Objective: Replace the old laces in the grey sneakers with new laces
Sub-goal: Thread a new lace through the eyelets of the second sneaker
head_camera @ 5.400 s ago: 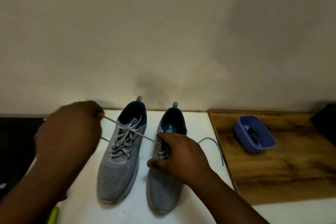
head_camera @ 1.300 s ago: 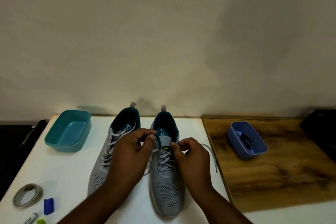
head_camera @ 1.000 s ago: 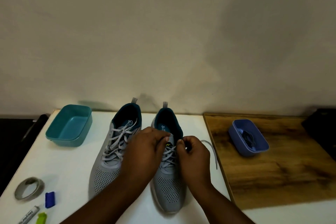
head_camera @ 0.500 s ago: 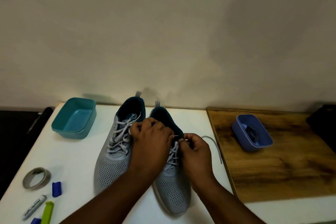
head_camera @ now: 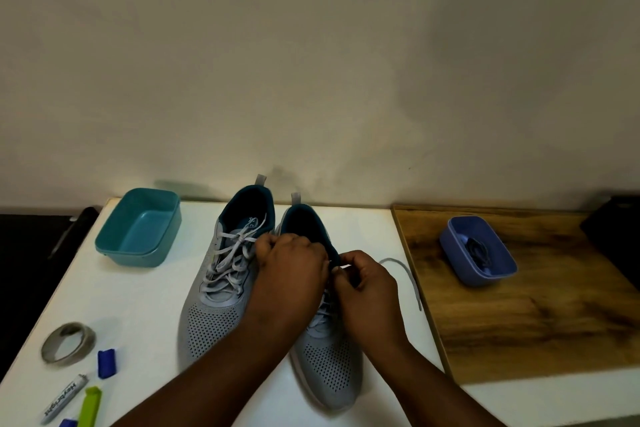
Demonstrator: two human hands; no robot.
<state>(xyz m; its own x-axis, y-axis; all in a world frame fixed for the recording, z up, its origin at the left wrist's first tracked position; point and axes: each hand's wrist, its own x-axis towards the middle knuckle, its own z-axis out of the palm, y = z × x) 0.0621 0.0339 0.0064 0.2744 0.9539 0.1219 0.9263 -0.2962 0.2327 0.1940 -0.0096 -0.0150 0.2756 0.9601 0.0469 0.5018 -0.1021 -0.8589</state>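
Perforated grey mesh sneaker [head_camera: 329, 367]: both hands [head_camera: 294, 270] [head_camera: 367, 282] pinch its flat lace [head_camera: 403, 269].

Both hands [head_camera: 329, 274] pinch the right sneaker's [head_camera: 325, 354] lace [head_camera: 405, 274]

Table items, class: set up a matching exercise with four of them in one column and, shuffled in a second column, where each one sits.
Things:
1. teal tub
2. purple tub
3. tape roll
4. loose lace end

Places:
A. on the wooden board
B. on the white table, near its left front corner
C. at the table's back left, left of the sneakers
D. on the white table between the right sneaker and the board

Pairs: 1-C, 2-A, 3-B, 4-D
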